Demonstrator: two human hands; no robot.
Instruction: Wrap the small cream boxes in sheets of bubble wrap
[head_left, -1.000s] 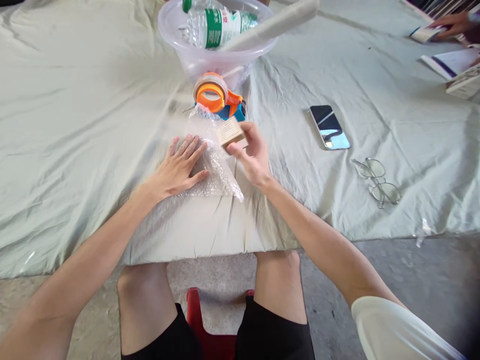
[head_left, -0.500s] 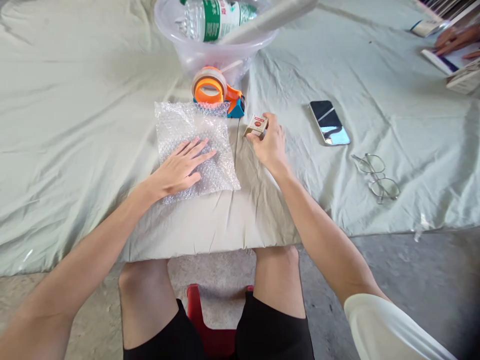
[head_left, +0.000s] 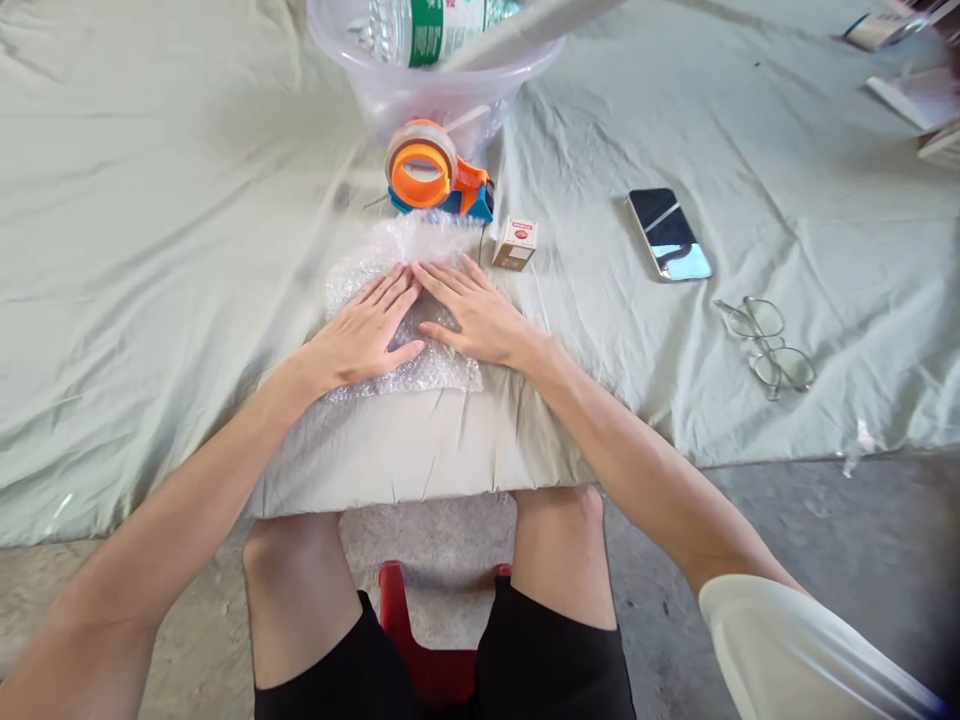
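A sheet of bubble wrap lies on the cloth-covered table in front of me. My left hand rests flat on its left part, fingers stretched out. On its right part lies my right hand, also flat with fingers spread, its fingertips meeting those of the left. Just beyond my right hand stands a small printed box, touched by neither hand. An orange and blue tape dispenser with a roll of tape sits at the far edge of the wrap.
Behind the dispenser is a translucent plastic basin holding a water bottle and a pale roll. To the right lie a smartphone and eyeglasses. A can-like container is at the far right.
My right hand has let go of the small box, leaving it on the table, and has moved left onto the bubble wrap. My left hand has stayed on the wrap.
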